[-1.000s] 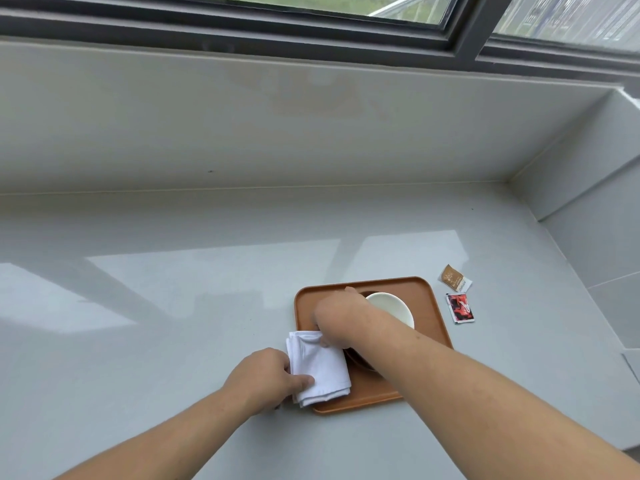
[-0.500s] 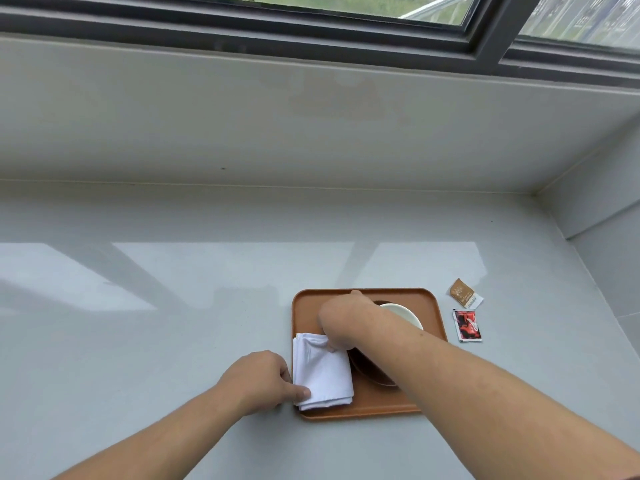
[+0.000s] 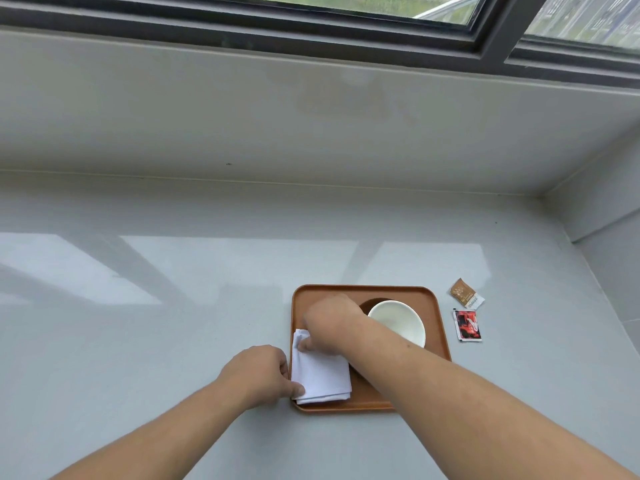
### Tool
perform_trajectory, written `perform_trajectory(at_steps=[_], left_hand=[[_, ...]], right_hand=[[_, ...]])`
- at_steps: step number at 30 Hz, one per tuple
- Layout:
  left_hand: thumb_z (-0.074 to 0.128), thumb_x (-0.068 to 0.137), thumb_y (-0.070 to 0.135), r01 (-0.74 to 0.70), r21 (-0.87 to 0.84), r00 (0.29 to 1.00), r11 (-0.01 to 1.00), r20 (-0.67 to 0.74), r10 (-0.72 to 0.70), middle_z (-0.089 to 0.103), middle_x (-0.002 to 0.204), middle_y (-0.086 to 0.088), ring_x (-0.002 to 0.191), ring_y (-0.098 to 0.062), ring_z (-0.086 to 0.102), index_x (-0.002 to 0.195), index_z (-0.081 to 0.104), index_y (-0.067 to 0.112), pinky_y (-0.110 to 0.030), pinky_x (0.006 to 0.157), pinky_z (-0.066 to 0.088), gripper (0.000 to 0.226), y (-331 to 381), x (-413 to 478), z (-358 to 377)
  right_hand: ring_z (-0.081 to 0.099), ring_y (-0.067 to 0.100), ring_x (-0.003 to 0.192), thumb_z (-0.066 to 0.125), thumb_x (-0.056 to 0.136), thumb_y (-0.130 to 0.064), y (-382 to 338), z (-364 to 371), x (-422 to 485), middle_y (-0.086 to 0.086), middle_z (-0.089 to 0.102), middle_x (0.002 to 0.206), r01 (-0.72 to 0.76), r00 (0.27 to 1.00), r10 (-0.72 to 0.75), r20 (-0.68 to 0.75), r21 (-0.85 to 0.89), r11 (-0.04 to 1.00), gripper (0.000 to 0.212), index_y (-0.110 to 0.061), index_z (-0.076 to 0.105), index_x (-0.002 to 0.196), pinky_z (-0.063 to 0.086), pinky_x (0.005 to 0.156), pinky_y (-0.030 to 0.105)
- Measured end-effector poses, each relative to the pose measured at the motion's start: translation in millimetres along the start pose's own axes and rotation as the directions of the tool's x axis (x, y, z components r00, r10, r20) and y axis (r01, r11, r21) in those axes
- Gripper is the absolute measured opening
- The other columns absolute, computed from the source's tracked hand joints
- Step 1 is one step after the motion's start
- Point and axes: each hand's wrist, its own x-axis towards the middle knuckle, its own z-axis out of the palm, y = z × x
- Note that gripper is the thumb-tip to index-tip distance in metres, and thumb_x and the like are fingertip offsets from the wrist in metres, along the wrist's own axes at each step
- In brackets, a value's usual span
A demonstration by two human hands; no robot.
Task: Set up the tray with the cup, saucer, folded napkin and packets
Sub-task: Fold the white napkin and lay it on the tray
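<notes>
A: Which step is this?

B: Squaring the folded white cloth napkin (image 3: 320,374) on the left side of the rounded brown plastic tray (image 3: 437,318). The left hand (image 3: 258,374) curls at the near left corner, thumb pinching the napkin's edge; the right hand (image 3: 330,323) presses curled fingertips onto its far corner.

A: And the cup?

B: The glossy white round cup (image 3: 398,322) sits on a dark saucer (image 3: 369,303), mostly hidden, on the tray's right.

A: What's next?

B: Likely the packets. A crinkly brown sachet (image 3: 465,293) and a red-and-black one (image 3: 467,325) lie on the smooth grey counter (image 3: 173,341), just beside the tray. They are flat and thin, so each needs a fingertip pinch at an edge.
</notes>
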Motion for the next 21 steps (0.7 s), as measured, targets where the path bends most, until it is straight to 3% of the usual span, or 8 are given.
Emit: perform_trajectory(at_steps=[4,6,12,16,21], left_hand=[[0.076,0.062,0.065,-0.006,0.036,1.0,0.999,0.004,0.006,0.068,0.07,0.01,0.065,-0.009,0.059,0.071,0.059,0.027,-0.029,0.058,0.043,0.043,1.1,0.3,-0.5],[0.076,0.062,0.065,-0.008,0.045,1.0,0.999,0.01,0.007,0.069,0.071,0.01,0.064,-0.008,0.059,0.072,0.059,0.027,-0.029,0.057,0.043,0.043,1.5,0.7,-0.6],[0.075,0.062,0.067,-0.018,0.069,1.0,0.997,0.004,0.018,0.067,0.069,0.01,0.064,-0.007,0.058,0.071,0.059,0.027,-0.029,0.056,0.042,0.044,0.8,1.6,0.2],[0.075,0.061,0.068,-0.016,0.085,1.0,0.996,0.006,0.016,0.071,0.075,0.009,0.068,-0.009,0.061,0.073,0.06,0.027,-0.029,0.057,0.043,0.045,3.0,1.7,-2.5],[0.075,0.061,0.067,-0.011,0.082,1.0,0.997,0.005,0.011,0.073,0.08,0.008,0.078,-0.011,0.067,0.073,0.06,0.028,-0.03,0.06,0.045,0.044,4.4,-0.4,-3.0]], right_hand=[[0.052,0.021,0.062,0.051,0.092,-0.055,0.5,1.4,1.0,-0.001,0.053,0.066,-0.025,0.999,0.025,-0.022,0.007,1.0,0.048,-0.018,0.049,0.063,0.033,0.058,0.033],[0.047,0.018,0.058,0.05,0.092,-0.057,-0.2,3.9,1.5,-0.001,0.053,0.064,-0.038,0.998,0.038,-0.044,0.019,0.999,0.049,-0.018,0.05,0.063,0.035,0.061,0.035],[0.051,0.025,0.08,0.048,0.092,-0.057,-6.2,13.4,5.0,-0.003,0.051,0.067,-0.109,0.993,0.111,-0.047,0.037,0.993,0.045,-0.021,0.051,0.065,0.031,0.076,0.04],[0.052,0.027,0.089,0.046,0.094,-0.058,-8.7,14.6,6.4,-0.001,0.053,0.075,-0.155,0.987,0.155,-0.031,0.025,0.988,0.042,-0.02,0.059,0.078,0.031,0.079,0.041],[0.047,0.027,0.086,0.046,0.094,-0.058,-10.5,11.3,7.5,-0.002,0.05,0.07,-0.179,0.984,0.179,0.006,0.032,0.983,0.046,-0.021,0.05,0.066,0.027,0.078,0.04]])
